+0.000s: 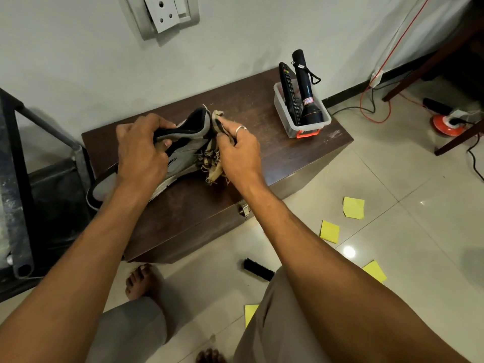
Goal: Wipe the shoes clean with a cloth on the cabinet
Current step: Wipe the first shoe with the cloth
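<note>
A grey shoe (pixel 187 146) with a black lining lies on its side on the dark brown cabinet (pixel 275 158), heel toward the wall. My left hand (pixel 141 150) grips its collar, thumb inside the opening. My right hand (pixel 237 150) holds a frayed tan cloth (pixel 213 166) and presses it against the shoe's heel. The cloth's loose threads hang below my fingers. The shoe's toe is partly hidden under my left forearm.
A clear plastic box (pixel 301 119) with a black torch and a remote stands at the cabinet's right end. A black brush (pixel 258 269) and yellow paper notes (pixel 353 207) lie on the tiled floor. A dark metal frame (pixel 21 179) stands left. Cables run at right.
</note>
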